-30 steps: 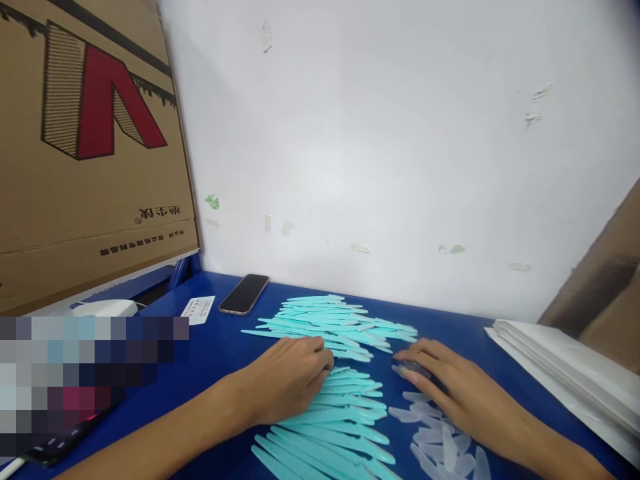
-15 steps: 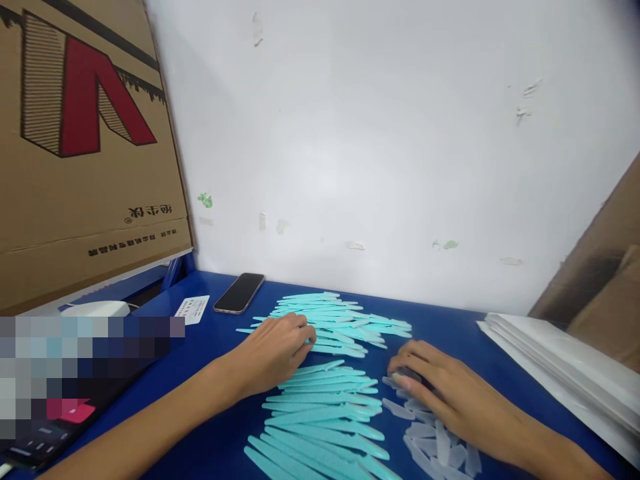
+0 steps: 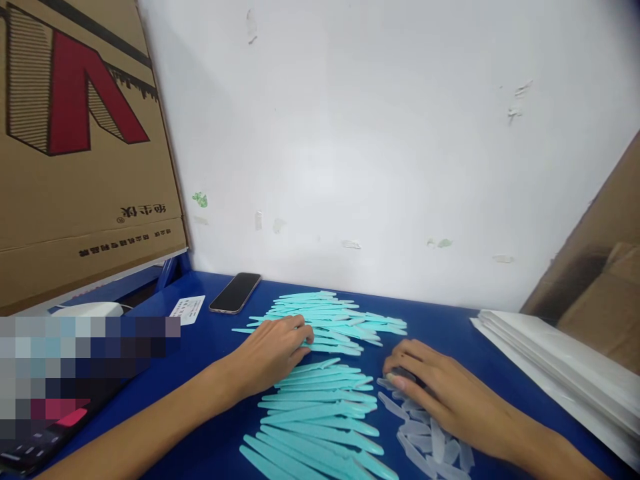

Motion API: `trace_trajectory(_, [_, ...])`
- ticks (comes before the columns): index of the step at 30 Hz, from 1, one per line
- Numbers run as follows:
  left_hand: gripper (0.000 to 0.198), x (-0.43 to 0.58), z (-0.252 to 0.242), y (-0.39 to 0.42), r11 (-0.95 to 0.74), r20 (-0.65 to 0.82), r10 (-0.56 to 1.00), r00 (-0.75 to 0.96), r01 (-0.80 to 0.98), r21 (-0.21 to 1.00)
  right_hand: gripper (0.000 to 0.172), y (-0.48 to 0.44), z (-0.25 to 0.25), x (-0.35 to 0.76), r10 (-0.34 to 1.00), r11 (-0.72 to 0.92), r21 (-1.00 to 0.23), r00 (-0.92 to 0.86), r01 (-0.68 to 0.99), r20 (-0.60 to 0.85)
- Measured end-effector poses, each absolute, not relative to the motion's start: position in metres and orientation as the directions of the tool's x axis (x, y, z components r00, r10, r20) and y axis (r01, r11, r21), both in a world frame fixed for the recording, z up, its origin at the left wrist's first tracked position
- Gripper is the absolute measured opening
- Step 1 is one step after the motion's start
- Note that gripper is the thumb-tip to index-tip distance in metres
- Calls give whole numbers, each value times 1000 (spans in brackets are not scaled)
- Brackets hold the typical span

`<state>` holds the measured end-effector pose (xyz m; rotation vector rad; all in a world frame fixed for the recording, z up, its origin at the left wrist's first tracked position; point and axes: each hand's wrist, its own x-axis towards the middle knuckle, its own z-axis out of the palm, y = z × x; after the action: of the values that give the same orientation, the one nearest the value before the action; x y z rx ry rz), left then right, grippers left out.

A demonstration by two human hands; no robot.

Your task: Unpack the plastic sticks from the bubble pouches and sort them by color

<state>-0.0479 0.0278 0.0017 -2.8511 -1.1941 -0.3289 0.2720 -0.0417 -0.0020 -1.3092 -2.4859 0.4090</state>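
My left hand [image 3: 273,352] rests palm down on the blue table [image 3: 445,327], fingers curled onto the near edge of the far pile of turquoise plastic sticks [image 3: 333,319]. A second row of the same turquoise sticks [image 3: 320,417] lies fanned out just below that hand. My right hand [image 3: 430,387] lies over a heap of small clear plastic caps [image 3: 430,443], fingers bent and pressed on something dark that I cannot make out.
A black phone [image 3: 235,293] and a white card [image 3: 187,309] lie at the back left. A large cardboard box [image 3: 80,153] leans at the left, above a white device [image 3: 87,310]. Stacked white bags [image 3: 555,367] sit at the right, before brown cardboard [image 3: 600,293].
My left hand has slid from the near row of turquoise sticks up to the far pile. The right hand has stayed on the clear caps. The view has shifted slightly.
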Motion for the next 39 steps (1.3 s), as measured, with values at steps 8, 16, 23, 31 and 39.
trace_trajectory(8, [10,-47,0,29,-722,225,676,702,691,13,29,-43,-2,272,837,537,-382,-531,752,130])
trace_trajectory(16, [11,-43,4,26,-723,269,660,701,691,-29,33,-37,-13,282,855,518,-290,-484,805,186])
trace_trajectory(23, [13,-42,9,18,-780,412,562,718,625,-26,53,-37,-7,250,792,513,-130,-410,849,452])
trace_trajectory(31, [16,-41,2,6,-876,619,337,710,477,-70,17,-34,12,222,545,697,48,-572,715,614])
trace_trajectory(39, [15,-41,4,9,-876,629,288,722,464,-132,21,-28,-13,254,537,719,104,-644,687,544])
